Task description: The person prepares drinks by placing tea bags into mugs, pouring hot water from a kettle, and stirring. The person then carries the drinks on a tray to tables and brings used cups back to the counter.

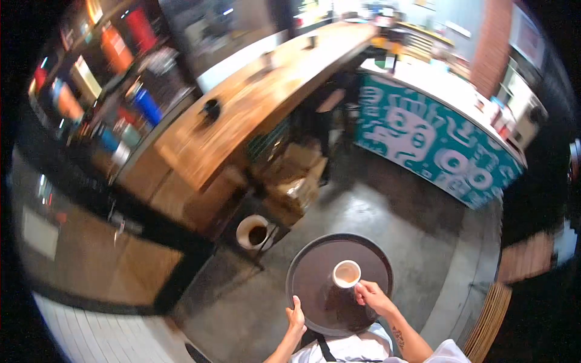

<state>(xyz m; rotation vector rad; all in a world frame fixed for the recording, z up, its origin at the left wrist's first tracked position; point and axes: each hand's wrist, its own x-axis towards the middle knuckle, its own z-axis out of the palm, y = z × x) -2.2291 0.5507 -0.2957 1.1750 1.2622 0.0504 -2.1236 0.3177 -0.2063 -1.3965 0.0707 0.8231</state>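
Observation:
A round dark brown tray is held level in front of my body. My left hand grips its left rim, thumb on top and the other fingers hidden underneath. On the tray stands a white cup with a light brown drink in it. My right hand reaches over the tray's right side, its fingers closed at the cup's near right edge, where the handle would be. Whether the cup's base touches the tray I cannot tell.
A long wooden counter with dark cups runs along the left. Below it are a cardboard box and a white bucket. A teal patterned counter stands ahead right. Shelves with bottles are at far left, beside a glass door. Grey concrete floor lies ahead.

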